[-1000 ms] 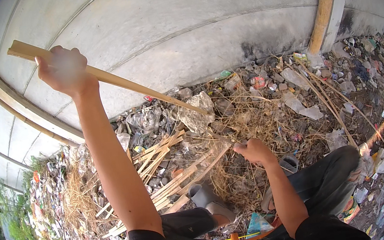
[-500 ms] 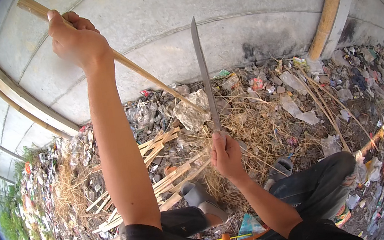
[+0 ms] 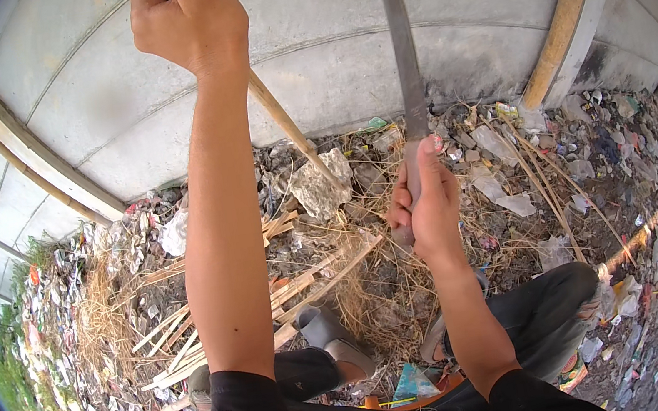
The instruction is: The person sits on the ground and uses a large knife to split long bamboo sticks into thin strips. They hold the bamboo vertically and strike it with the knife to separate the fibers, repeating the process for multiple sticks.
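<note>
A concrete wall [image 3: 343, 69] fills the space ahead, littered ground [image 3: 560, 173] below. The left hand [image 3: 189, 19] grips a bamboo stick [image 3: 289, 131] slanting down to the rubble; the right hand [image 3: 426, 209] clenches an upright machete [image 3: 404, 52], its edge beside the stick.

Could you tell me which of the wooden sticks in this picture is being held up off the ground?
The long stick gripped in the left hand: it slants down to the rubble, while the split sticks lie flat on the ground.

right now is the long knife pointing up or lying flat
Pointing up: the right hand grips the handle and the long knife blade rises steeply toward the concrete wall.
</note>
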`<state>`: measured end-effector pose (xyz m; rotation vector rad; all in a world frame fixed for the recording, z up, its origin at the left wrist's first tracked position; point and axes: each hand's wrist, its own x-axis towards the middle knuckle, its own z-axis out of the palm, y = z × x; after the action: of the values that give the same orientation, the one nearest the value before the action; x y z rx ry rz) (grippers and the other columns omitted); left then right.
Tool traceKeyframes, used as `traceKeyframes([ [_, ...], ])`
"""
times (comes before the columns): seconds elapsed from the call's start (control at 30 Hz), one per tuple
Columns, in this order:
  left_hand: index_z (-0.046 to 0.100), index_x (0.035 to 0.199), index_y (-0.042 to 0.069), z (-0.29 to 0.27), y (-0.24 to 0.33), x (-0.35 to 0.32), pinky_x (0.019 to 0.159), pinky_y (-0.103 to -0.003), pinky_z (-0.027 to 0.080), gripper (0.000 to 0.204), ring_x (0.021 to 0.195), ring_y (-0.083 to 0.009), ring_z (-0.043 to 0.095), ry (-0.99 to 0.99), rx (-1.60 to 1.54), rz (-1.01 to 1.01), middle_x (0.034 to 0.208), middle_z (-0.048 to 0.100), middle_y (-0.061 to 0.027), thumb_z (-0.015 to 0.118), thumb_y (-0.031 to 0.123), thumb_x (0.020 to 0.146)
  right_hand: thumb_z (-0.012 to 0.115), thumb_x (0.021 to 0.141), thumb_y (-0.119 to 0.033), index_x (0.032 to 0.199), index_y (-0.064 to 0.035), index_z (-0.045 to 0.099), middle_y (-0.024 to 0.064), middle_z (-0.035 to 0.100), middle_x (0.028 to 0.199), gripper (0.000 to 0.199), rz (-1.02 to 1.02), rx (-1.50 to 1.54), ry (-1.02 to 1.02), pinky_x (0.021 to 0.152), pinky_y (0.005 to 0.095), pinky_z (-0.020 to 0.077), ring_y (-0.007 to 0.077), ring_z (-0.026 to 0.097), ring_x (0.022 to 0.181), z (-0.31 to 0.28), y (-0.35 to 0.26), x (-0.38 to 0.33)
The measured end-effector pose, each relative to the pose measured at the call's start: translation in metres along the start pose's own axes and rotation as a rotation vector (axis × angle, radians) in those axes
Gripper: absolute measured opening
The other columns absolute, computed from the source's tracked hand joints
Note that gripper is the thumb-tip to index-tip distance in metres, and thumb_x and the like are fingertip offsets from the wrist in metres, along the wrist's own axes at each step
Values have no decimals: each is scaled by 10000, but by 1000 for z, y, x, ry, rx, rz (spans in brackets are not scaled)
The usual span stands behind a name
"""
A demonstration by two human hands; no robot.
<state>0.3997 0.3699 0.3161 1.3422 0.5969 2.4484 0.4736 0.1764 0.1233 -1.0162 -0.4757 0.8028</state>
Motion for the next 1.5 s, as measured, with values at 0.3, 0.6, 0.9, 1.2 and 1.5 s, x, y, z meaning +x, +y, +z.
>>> traceKeyframes([
  [0.3, 609, 780, -52, 48, 0, -23, 584, -388, 381, 540, 631, -177, 453, -79, -33, 100, 634, 514, -93, 608, 451, 975, 470, 1022, -603, 790, -118, 456, -12, 419, 550, 537, -70, 14, -156, 404, 333, 387, 98, 416, 412, -12, 86, -40],
  [0.6, 571, 751, -27, 42, -12, -9, 582, -369, 353, 605, 648, -152, 411, -61, -100, 37, 641, 465, -45, 569, 530, 987, 496, 998, -634, 770, -85, 486, 2, 409, 555, 594, 6, 42, 181, 414, 298, 387, 107, 420, 424, -32, -29, -20],
  [0.9, 570, 753, -31, 62, -7, -25, 589, -388, 362, 603, 636, -181, 423, -124, -385, 30, 623, 456, -73, 515, 511, 1012, 522, 1022, -535, 852, -76, 483, 19, 473, 588, 491, 27, -80, -176, 436, 314, 410, 122, 436, 432, -25, 107, -47],
  [1.2, 557, 714, -35, 51, -18, -11, 575, -418, 363, 600, 607, -199, 434, -16, 25, 137, 616, 491, -103, 514, 476, 1025, 522, 1008, -585, 757, -96, 470, -3, 433, 562, 551, 247, 31, 26, 400, 300, 382, 110, 453, 427, -20, 41, -25],
  [1.5, 570, 719, -41, 55, -23, -14, 537, -403, 356, 527, 592, -164, 441, -28, 27, 138, 608, 503, -96, 602, 411, 987, 425, 999, -679, 916, -107, 443, -20, 382, 568, 579, -81, 17, -104, 458, 358, 422, 123, 383, 414, 3, 88, -53],
])
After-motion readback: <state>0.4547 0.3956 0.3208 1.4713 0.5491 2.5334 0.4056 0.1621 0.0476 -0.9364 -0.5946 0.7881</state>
